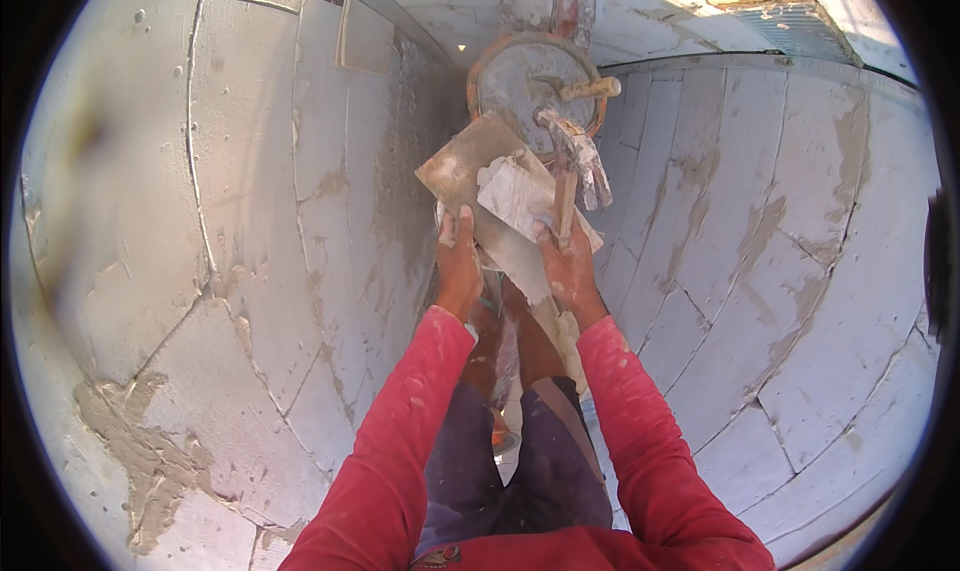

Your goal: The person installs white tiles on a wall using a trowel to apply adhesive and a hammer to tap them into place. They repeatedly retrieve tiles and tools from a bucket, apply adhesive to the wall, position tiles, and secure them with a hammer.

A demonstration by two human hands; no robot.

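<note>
My left hand (458,263) is closed round the near left edge of a flat grey-brown slab (455,168), its thumb on top. The slab lies tilted in front of me, with a rough white patch (512,193) on its middle; whether that is a separate piece I cannot tell. My right hand (570,271) is closed round the wooden handle of a claw hammer (565,199), whose dusty, white-crusted head points away from me. That hand is also against the slab's right side, though the contact is partly hidden.
Beyond the slab stands a round bucket (474,83) with an orange-brown rim; a wooden-handled tool (590,89) rests in it. Walls of pale blocks rise close on the left (245,121) and right (740,171), with grey mortar smeared on their joints. My legs are below.
</note>
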